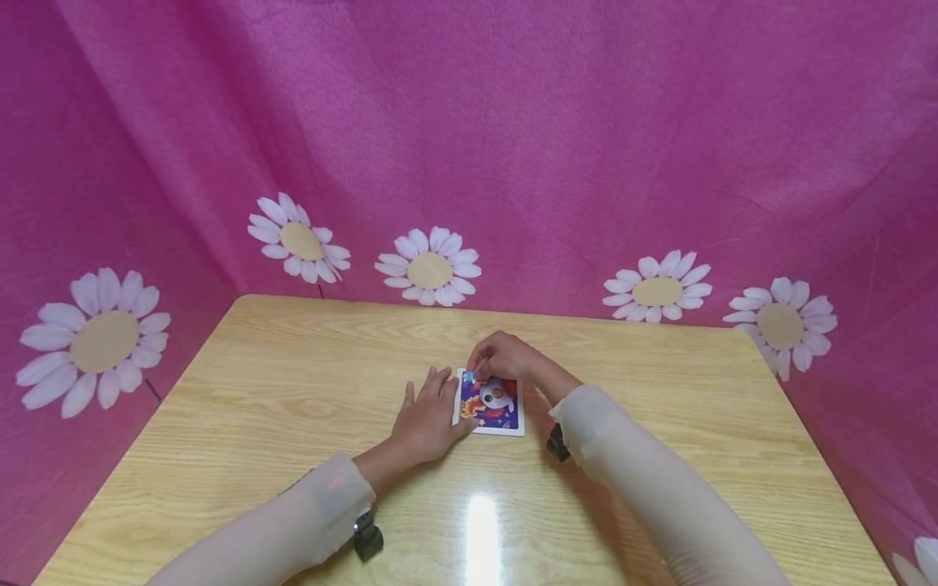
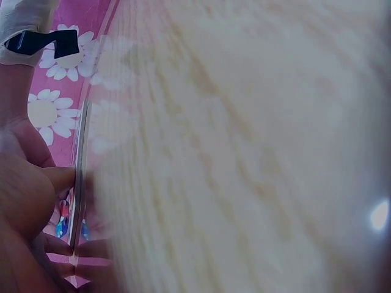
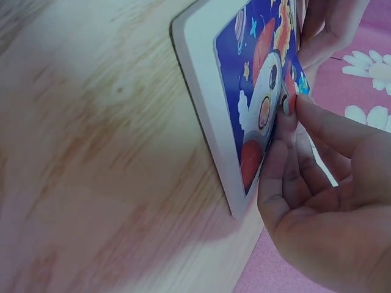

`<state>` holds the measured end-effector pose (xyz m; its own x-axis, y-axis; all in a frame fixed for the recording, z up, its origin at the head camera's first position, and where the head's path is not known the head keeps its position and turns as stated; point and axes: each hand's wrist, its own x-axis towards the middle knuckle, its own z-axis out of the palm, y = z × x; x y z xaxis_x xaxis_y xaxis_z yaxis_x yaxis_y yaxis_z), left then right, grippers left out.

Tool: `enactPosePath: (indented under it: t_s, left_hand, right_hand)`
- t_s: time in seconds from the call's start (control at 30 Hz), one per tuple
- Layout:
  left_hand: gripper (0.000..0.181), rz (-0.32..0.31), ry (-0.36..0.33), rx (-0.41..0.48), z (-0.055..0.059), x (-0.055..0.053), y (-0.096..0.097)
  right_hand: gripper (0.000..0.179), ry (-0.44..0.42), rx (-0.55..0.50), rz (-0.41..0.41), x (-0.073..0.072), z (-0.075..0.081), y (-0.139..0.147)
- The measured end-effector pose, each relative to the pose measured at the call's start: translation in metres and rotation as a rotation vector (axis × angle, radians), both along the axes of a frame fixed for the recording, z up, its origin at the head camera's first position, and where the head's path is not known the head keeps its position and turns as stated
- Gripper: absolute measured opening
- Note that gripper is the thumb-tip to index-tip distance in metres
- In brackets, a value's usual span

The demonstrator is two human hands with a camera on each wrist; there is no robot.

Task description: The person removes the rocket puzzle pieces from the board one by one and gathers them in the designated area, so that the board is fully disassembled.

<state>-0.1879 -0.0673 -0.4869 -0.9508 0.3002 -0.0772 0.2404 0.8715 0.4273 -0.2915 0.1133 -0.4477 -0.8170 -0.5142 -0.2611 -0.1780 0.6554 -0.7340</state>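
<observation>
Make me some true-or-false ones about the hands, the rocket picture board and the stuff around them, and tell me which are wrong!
1. The left hand touches the picture board. True.
2. The picture board has a green border. False: the border is white.
3. The right hand pinches a small piece. True.
4. The table is black. False: the table is a light wood colour.
5. The pink curtain has white flowers on it. True.
</observation>
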Motion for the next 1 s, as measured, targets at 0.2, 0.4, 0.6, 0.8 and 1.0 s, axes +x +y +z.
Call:
enactPosePath:
  t_s: [0.2, 0.4, 0.6, 0.8, 1.0]
  left_hand:
    - [0.079, -0.004, -0.001, 0.006, 0.0009, 0.0009, 0.0005]
    - [0.079, -0.003, -0.001, 0.008, 0.0007, 0.0012, 0.0005]
    - [0.08, 0.0, -0.006, 0.0, 0.0014, 0.001, 0.0005]
    - [0.081, 0.0, -0.005, 0.002, 0.0018, 0.0009, 0.0007]
    - [0.082, 0.006, -0.006, 0.011, 0.0005, 0.0006, 0.0003]
  right_hand:
    - [0.012, -0.008, 0.012, -0.007, -0.0026, -0.001, 0.0015]
    - [0.012, -0.031, 0.011, -0.021, -0.0036, -0.0032, 0.0022]
    - [0.012, -0.022, -0.002, -0.02, -0.0032, -0.0043, 0.0004]
    - [0.011, 0.021, 0.014, -0.004, -0.0035, -0.0049, -0.0014]
    - [0.011, 0.008, -0.006, -0.003, -0.0036, -0.0059, -0.0004]
